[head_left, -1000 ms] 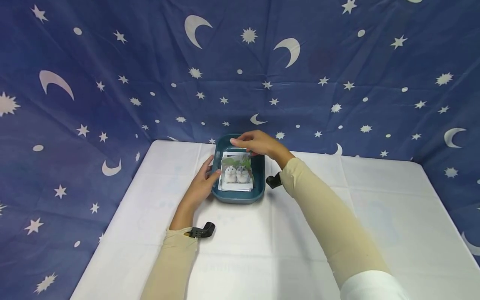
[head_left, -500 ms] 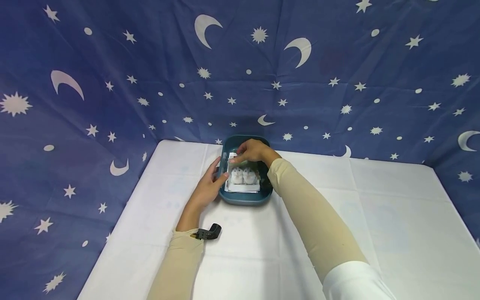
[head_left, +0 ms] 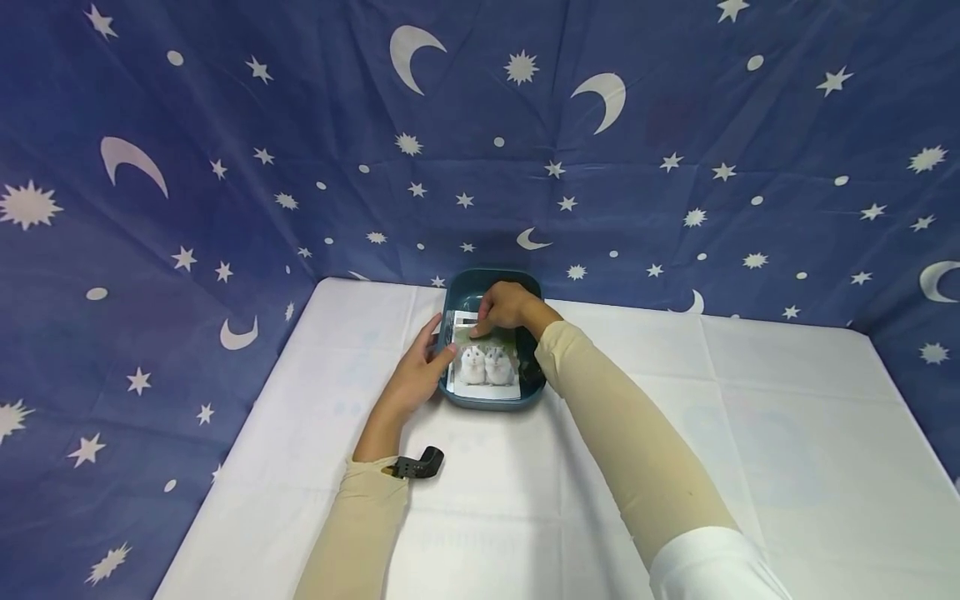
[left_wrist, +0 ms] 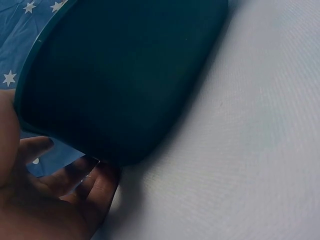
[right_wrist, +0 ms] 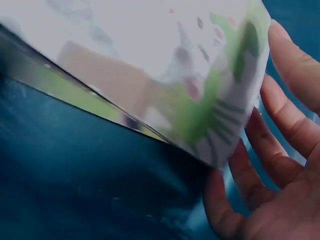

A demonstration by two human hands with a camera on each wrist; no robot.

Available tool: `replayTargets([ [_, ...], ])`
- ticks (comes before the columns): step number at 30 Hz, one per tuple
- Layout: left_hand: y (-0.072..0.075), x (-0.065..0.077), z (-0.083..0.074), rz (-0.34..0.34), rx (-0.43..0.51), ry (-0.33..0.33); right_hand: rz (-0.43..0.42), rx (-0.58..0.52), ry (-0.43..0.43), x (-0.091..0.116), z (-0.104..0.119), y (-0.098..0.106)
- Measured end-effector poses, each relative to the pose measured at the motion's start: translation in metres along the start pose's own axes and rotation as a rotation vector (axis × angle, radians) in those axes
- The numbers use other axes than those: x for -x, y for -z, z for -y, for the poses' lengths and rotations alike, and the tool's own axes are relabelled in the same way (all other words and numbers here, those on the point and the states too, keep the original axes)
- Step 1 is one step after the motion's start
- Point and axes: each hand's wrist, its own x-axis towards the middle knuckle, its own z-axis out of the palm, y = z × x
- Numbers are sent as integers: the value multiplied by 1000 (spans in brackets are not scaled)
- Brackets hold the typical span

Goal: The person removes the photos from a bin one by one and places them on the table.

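A dark teal plastic tray stands at the back of the table. My left hand holds its left wall, thumb over the rim and fingers outside; in the left wrist view those fingers touch the tray's outer wall. Inside lies a small stack of photo cards, the top one picturing two white-and-grey hamsters. My right hand reaches into the tray and grips the stack's far edge. From the right wrist, the cards look tilted, with a gap between two of them, and the fingertips are at their edge.
A white cloth covers the table. Behind and to the left hangs a blue curtain with moons and stars, close to the tray's far side. A black wrist camera sits on my left wrist.
My right hand has come down from above the tray onto the cards' far edge and curled there. The cards have shifted toward the near wall. My left hand stays at the tray's side.
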Motion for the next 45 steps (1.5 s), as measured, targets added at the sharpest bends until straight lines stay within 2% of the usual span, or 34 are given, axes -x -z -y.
replayTargets([
  [9,-2,1,0,-15,-22,9,14,41,54,12,7,4],
  [18,-1,0,-1,-29,-33,28,3,34,95,20,13,10],
  [32,1,0,0,-26,-44,42,56,126,94,29,19,15],
  [39,2,0,1,-25,-45,56,88,75,141,30,19,15],
  [45,1,0,0,-17,-38,59,166,-13,209,42,22,21],
])
